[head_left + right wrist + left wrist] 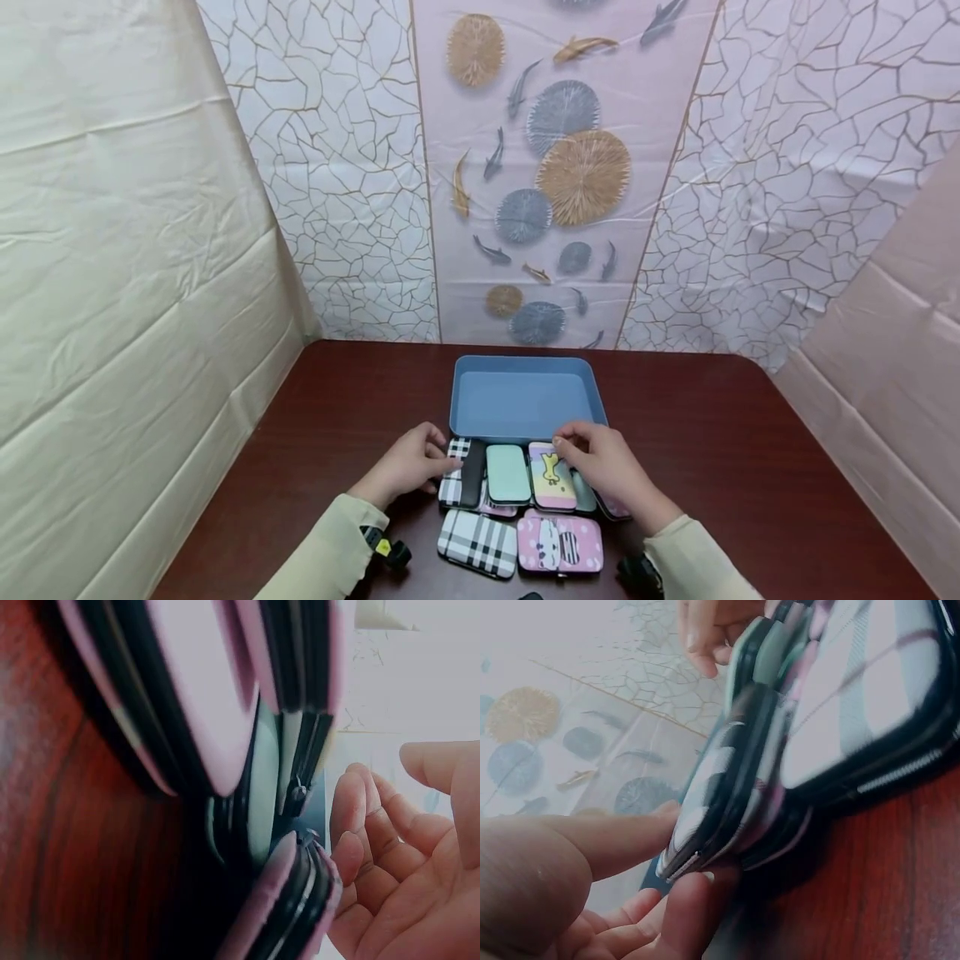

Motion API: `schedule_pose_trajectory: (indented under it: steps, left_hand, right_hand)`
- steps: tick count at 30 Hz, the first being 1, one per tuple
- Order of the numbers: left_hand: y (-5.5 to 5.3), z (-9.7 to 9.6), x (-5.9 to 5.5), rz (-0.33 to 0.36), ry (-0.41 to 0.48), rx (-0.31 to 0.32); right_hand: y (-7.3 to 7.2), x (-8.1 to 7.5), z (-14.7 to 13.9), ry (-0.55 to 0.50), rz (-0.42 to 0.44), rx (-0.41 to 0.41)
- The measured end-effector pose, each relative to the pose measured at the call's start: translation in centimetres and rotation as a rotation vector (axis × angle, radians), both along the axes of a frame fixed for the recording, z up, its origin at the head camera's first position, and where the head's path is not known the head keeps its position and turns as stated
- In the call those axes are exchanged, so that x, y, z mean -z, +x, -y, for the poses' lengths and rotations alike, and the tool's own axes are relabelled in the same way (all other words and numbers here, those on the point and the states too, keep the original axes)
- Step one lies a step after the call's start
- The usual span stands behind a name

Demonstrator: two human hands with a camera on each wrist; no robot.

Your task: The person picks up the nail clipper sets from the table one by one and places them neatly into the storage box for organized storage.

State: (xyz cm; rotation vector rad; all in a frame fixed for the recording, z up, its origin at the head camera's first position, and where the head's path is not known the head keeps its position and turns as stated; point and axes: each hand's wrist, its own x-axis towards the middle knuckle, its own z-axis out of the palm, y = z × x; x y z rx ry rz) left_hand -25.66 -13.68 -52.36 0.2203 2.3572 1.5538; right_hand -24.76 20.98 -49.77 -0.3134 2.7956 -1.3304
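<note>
My left hand point(411, 457) pinches the outer side of a black-and-white plaid zip case point(454, 490), thumb on top and fingers below in the left wrist view. Beside it lies a mint green case point(508, 473), then a yellow and purple case with a giraffe picture point(551, 482). My right hand point(603, 462) hovers at the giraffe case's upper right corner; in the right wrist view its thumb and fingers stand apart with nothing between them. Other cases, one green point(262, 780) and one pink point(281, 900), lie partly hidden under and beside that hand.
A blue tray point(525, 400) stands behind the row of cases, close against it. Nearer the front lie a white-and-grey plaid case point(477, 543) and a pink cartoon case point(561, 546). The dark red table point(720, 467) ends at the curtained walls.
</note>
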Motion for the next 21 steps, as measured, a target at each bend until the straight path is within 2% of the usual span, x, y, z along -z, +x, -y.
schedule_pose_trajectory:
  steps: [6, 10, 17, 21]
  left_hand:
    - [-0.1, 0.0, -0.6, -0.023, 0.074, -0.008]
    - [-0.8, -0.2, -1.6, -0.043, 0.105, -0.043]
    - [-3.7, -1.3, -3.9, -0.097, 0.11, -0.15]
    - [-5.7, -1.9, -4.9, -0.125, 0.07, -0.165]
  right_hand:
    - [-0.1, -0.5, -0.1, -0.015, -0.017, 0.008]
    - [-0.2, -0.7, 0.3, -0.041, -0.001, -0.011]
    - [-0.3, -1.0, 0.7, -0.041, -0.014, -0.023]
    - [-0.2, -1.1, 0.6, -0.053, -0.013, -0.021]
